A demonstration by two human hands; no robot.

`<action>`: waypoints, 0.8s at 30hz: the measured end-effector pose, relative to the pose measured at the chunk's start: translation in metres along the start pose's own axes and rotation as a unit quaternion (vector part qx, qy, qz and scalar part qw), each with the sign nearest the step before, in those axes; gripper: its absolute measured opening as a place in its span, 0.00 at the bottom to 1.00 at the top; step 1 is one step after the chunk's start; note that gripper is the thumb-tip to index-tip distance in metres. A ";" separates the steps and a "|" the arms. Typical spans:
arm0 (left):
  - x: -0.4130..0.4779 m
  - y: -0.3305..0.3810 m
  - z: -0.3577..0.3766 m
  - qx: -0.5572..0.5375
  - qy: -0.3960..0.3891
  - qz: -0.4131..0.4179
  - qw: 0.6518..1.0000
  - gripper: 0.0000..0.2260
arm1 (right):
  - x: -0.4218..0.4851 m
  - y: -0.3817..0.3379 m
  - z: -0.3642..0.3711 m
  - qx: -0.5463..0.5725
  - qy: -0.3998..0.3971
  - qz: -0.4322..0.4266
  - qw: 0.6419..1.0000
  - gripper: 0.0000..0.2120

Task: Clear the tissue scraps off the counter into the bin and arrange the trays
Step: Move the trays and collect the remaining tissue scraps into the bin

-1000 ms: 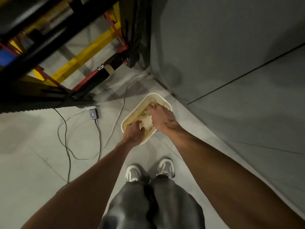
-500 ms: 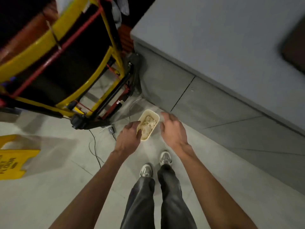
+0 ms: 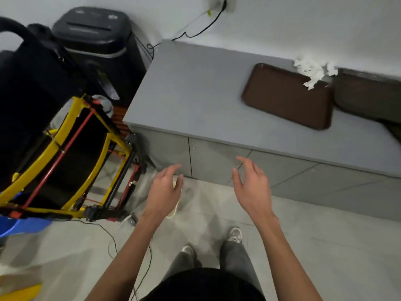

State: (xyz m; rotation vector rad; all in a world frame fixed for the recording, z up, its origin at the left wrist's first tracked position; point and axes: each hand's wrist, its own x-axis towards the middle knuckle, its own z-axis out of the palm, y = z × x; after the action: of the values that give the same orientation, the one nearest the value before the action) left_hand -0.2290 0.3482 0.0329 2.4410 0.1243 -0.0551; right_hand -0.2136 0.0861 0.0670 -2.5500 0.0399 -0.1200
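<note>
**Both hands empty above the floor bin**

A brown rectangular plastic tray (image 3: pixel 286 96) lies flat near the grey worktop's (image 3: pixel 195 94) back edge, long axis running along that edge. Crumpled white tissue scraps (image 3: pixel 312 71) rest on its far right corner. The left hand (image 3: pixel 165 193) and right hand (image 3: pixel 252 187) hover palm-down before the cabinet, fingers spread, holding nothing. The cream bin (image 3: pixel 174 210) is mostly hidden beneath the left hand.
</note>
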 end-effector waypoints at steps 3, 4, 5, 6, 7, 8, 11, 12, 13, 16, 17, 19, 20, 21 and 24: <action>0.023 0.041 0.011 -0.011 0.002 0.025 1.000 0.15 | 0.008 0.033 -0.033 0.012 0.045 0.029 0.999 0.17; 0.033 0.056 0.017 -0.017 0.004 0.041 0.999 0.14 | 0.013 0.044 -0.044 0.015 0.059 0.038 0.997 0.17; 0.042 0.071 0.024 -0.025 0.005 0.057 0.998 0.14 | 0.017 0.057 -0.055 0.016 0.070 0.046 0.996 0.16; 0.052 0.085 0.033 -0.038 0.007 0.073 0.997 0.12 | 0.022 0.069 -0.065 0.017 0.079 0.055 0.995 0.16; 0.062 0.101 0.042 -0.050 0.009 0.088 0.995 0.11 | 0.028 0.082 -0.074 0.019 0.086 0.064 0.994 0.16; 0.071 0.116 0.051 -0.060 0.010 0.099 0.993 0.11 | 0.035 0.095 -0.084 0.023 0.091 0.071 0.993 0.16; 0.098 0.168 0.079 -0.088 0.006 0.116 0.989 0.10 | 0.061 0.136 -0.111 0.035 0.108 0.080 0.990 0.16; 0.107 0.185 0.089 -0.098 0.003 0.114 0.989 0.10 | 0.071 0.150 -0.120 0.038 0.113 0.083 0.989 0.16; 0.117 0.199 0.100 -0.106 -0.001 0.110 0.988 0.10 | 0.082 0.164 -0.127 0.039 0.117 0.088 0.989 0.16; 0.144 0.237 0.135 -0.129 -0.003 0.107 0.986 0.10 | 0.115 0.204 -0.148 0.040 0.122 0.093 0.987 0.15; 0.153 0.249 0.147 -0.129 -0.005 0.109 0.986 0.10 | 0.125 0.215 -0.153 0.037 0.119 0.091 0.988 0.15; 0.171 0.271 0.169 -0.125 -0.010 0.117 0.985 0.10 | 0.145 0.236 -0.163 0.028 0.102 0.093 0.990 0.15; 0.180 0.281 0.179 -0.121 -0.014 0.120 0.985 0.10 | 0.154 0.246 -0.167 0.026 0.091 0.095 0.991 0.15; 0.189 0.291 0.189 -0.113 -0.021 0.123 0.986 0.10 | 0.163 0.256 -0.170 0.026 0.081 0.098 0.992 0.15; 0.225 0.321 0.217 -0.075 -0.047 0.147 0.985 0.12 | 0.193 0.280 -0.178 0.028 0.065 0.110 0.991 0.15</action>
State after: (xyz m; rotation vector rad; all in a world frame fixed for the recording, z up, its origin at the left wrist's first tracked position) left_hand 0.0270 -0.0191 0.0560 2.2762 -0.2655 -0.0291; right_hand -0.0390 -0.2556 0.0737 -2.4596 0.3629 -0.1984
